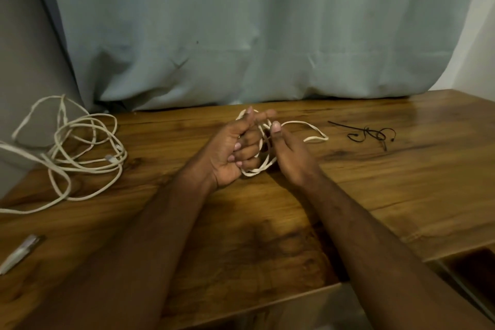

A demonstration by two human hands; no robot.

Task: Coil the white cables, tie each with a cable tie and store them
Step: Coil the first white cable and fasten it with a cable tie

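Over the middle of the wooden table (375,195), my left hand (235,147) grips a small coil of white cable (263,166), fingers curled through its loops. My right hand (289,153) pinches the same cable beside the coil. From that pinch a free loop of the cable (316,131) trails right onto the tabletop. A second white cable (85,153) lies in a loose tangle at the table's left end, partly hanging over the edge. Black cable ties (371,134) lie to the right of my hands.
A grey-blue curtain (241,35) hangs behind the table down to its back edge. A white cable end with a plug (18,252) lies at the near left. At the near right the table's edge drops to a dark opening (471,265).
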